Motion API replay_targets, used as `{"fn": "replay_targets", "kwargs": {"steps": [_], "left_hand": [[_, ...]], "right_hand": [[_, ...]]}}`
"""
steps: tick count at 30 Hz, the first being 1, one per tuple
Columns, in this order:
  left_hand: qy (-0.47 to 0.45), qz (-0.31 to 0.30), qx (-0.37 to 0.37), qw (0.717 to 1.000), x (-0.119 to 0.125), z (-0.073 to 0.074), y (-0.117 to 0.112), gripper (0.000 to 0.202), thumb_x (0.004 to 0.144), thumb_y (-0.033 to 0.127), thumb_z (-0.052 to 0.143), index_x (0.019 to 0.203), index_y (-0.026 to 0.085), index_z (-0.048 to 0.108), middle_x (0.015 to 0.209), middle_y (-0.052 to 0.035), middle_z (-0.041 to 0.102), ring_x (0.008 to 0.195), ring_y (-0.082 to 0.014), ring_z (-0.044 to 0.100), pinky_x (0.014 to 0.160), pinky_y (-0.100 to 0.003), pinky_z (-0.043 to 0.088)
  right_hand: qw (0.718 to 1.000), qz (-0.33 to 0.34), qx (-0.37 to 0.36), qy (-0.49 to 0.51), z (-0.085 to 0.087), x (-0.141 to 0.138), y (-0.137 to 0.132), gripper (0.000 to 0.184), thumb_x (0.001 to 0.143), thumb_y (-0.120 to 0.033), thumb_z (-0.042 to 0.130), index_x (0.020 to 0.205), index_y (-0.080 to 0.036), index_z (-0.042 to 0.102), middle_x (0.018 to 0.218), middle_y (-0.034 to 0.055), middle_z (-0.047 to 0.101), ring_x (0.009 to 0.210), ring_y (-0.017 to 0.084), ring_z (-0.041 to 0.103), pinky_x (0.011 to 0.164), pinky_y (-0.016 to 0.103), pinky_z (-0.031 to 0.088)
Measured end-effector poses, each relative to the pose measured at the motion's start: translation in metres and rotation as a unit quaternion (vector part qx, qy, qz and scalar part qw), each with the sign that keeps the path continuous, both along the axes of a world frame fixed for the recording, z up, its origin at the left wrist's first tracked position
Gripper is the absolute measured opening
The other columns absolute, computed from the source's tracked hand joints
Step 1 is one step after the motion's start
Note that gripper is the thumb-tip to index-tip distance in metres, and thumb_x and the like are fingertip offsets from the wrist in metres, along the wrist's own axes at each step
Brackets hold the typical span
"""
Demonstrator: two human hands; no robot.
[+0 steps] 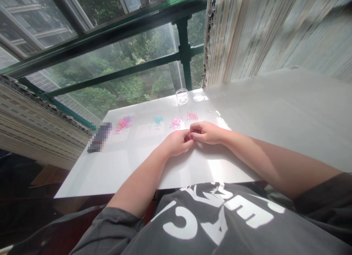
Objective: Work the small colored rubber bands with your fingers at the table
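Left hand (177,143) and right hand (206,133): fingertips pinched together on a small pinkish piece (189,137), barely visible, above the white tabletop (115,170). Step, by judgement: fine working of one piece, and the next move calls for steady fingertips. Heap of loose pink loops (176,123) at twelve o'clock, clear plastic cup (182,96) beyond.

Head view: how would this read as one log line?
left hand, right hand: fingertips pinched together over table | held item: unclear | beyond: coloured loop piles, clear cup

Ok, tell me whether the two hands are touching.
Touching. The head view shows the left hand and right hand meeting at the fingertips over the table, with no gap between them.
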State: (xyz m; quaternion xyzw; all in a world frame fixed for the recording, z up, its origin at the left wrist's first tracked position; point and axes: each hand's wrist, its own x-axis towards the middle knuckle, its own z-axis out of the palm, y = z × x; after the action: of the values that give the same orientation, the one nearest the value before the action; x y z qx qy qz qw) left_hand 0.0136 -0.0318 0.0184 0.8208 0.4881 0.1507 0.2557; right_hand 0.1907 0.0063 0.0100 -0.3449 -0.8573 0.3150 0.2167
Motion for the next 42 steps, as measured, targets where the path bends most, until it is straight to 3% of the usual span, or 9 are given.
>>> {"fn": "replay_targets", "kwargs": {"steps": [42], "left_hand": [[0.020, -0.012, 0.003, 1.000, 0.0000, 0.0026, 0.0006, 0.016, 0.080, 0.030, 0.049, 0.071, 0.017, 0.052, 0.068, -0.0004, 0.059, 0.060, -0.0118, 0.050, 0.055, -0.024, 0.034]], "right_hand": [[1.000, 0.005, 0.011, 0.010, 0.0003, -0.0004, 0.0005, 0.008, 0.074, -0.021, 0.048, 0.067, -0.018, 0.050, 0.065, -0.0015, 0.052, 0.062, 0.011, 0.044, 0.059, 0.024, 0.032]]}}
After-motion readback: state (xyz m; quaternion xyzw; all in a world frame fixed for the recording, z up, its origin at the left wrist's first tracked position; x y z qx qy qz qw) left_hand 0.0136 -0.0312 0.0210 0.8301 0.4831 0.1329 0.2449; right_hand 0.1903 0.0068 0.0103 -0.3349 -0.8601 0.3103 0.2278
